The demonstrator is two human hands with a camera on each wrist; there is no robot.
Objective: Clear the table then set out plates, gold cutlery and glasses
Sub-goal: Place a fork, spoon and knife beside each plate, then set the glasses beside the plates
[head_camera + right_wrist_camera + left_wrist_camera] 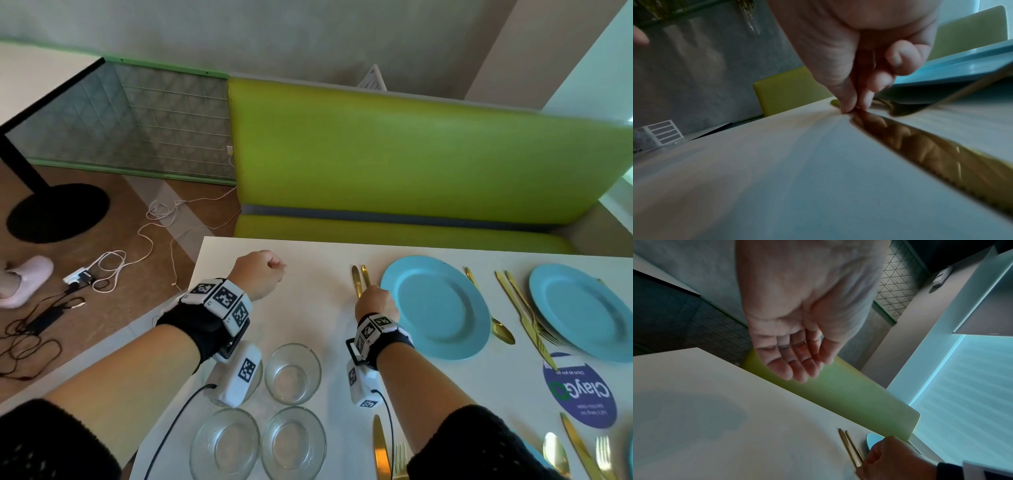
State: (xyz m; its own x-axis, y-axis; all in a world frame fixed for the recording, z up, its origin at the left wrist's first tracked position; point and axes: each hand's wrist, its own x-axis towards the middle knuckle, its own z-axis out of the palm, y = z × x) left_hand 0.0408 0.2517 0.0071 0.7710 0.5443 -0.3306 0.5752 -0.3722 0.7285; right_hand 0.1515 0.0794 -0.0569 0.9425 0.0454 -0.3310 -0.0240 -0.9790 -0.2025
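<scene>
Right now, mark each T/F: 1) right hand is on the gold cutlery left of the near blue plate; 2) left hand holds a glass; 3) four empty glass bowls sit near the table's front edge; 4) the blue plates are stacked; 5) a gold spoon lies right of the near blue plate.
1) True. The right hand pinches the gold knife beside the near blue plate.
2) False. The left hand hovers over the table, loosely curled, holding nothing.
3) True. Four glass bowls are grouped there, one partly behind the left wrist camera.
4) False. The far blue plate lies apart, cutlery between them.
5) True. The gold spoon lies there.
</scene>
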